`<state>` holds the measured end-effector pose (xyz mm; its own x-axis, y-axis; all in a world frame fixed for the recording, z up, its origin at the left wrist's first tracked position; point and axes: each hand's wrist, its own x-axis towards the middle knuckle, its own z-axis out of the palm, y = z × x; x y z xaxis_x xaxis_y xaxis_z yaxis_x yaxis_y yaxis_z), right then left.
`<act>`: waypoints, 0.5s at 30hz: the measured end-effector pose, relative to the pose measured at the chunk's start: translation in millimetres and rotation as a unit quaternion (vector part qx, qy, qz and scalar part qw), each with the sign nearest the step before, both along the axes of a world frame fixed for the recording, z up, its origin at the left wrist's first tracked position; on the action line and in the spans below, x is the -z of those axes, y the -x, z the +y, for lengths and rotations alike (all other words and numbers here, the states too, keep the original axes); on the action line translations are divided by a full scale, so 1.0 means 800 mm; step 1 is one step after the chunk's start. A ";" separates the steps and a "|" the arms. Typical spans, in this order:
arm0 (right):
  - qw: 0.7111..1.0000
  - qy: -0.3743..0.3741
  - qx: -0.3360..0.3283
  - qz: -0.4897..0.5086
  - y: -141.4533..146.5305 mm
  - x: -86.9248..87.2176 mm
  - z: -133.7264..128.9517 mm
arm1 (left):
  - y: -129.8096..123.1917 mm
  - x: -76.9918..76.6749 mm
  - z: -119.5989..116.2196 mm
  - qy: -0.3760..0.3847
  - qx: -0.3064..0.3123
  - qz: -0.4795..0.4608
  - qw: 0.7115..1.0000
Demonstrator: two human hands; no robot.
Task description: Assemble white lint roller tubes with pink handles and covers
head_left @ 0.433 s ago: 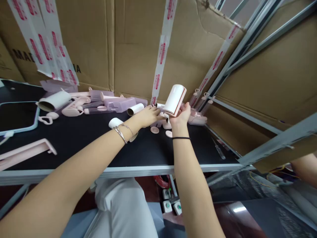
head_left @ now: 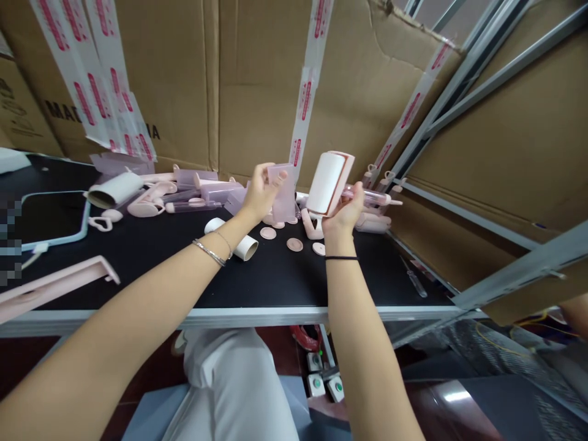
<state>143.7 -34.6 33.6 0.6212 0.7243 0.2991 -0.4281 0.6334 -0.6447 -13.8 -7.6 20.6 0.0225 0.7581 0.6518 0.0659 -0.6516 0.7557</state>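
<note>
My left hand [head_left: 265,195] grips a translucent purple plastic piece [head_left: 285,193], held upright above the black tabletop. To its right, my right hand [head_left: 344,211] holds a white roller [head_left: 326,184] with a pink cover along its right side. A clear pink tube [head_left: 367,196] lies against the fingers of that hand. Below the hands are a pink disc [head_left: 294,245] and a white disc [head_left: 318,248]. A white cardboard tube [head_left: 245,247] rests partly behind my left forearm.
Purple covers, pink handles and a large paper roll [head_left: 117,187] lie at the back left. A tablet [head_left: 50,217] and a long pink part [head_left: 59,286] are at the left. A screwdriver [head_left: 416,282] lies right, beside the metal frame [head_left: 519,263]. Cardboard stands behind.
My left hand has risen from the pile with the purple piece in its grip. My right hand still holds the roller, now tilted slightly differently. The whole view has shifted a little.
</note>
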 end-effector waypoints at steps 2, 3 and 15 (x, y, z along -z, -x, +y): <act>1.000 -0.016 -0.012 -0.002 0.013 0.006 0.004 | -0.008 0.001 -0.005 0.051 0.014 -0.050 0.997; 0.999 -0.011 -0.024 -0.022 0.019 0.010 0.006 | -0.012 0.001 -0.008 0.071 0.022 -0.073 0.995; 0.987 -0.007 -0.050 -0.153 0.063 0.025 -0.003 | -0.017 0.005 -0.015 0.104 0.009 -0.104 0.989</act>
